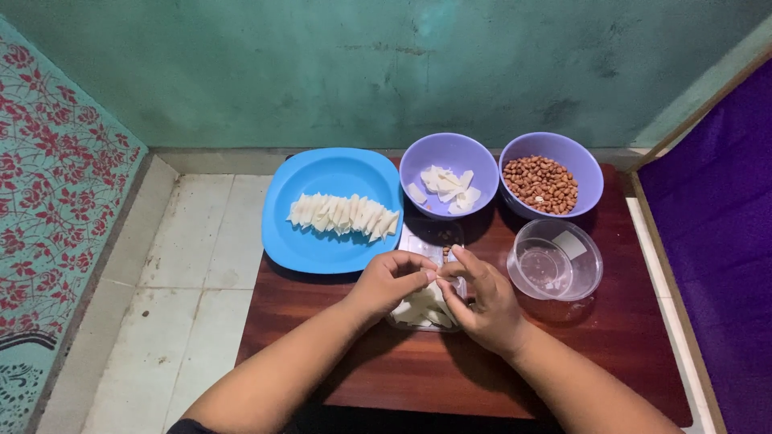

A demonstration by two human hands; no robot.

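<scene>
**Desk:** What did the head camera show, left to right?

**Operator:** I saw a blue plate [322, 249] carrying a neat row of folded white wrappers [344, 214]. At centre, the left hand [392, 281] and right hand [481, 301] met over a clear rectangular tray [424, 241] on the dark wooden table [450, 370], fingertips pinching one small pale wrapper piece [440, 273] between them.

**Desk:** And further right?

**Operator:** A purple bowl of loose wrappers [447, 186], a purple bowl of peanuts [547, 183], then a clear round container [556, 269].

**Desk:** Anything unclear?

**Operator:** The hands hid most of the tray's stack. I could not tell whether the pinched piece was filled.
</scene>
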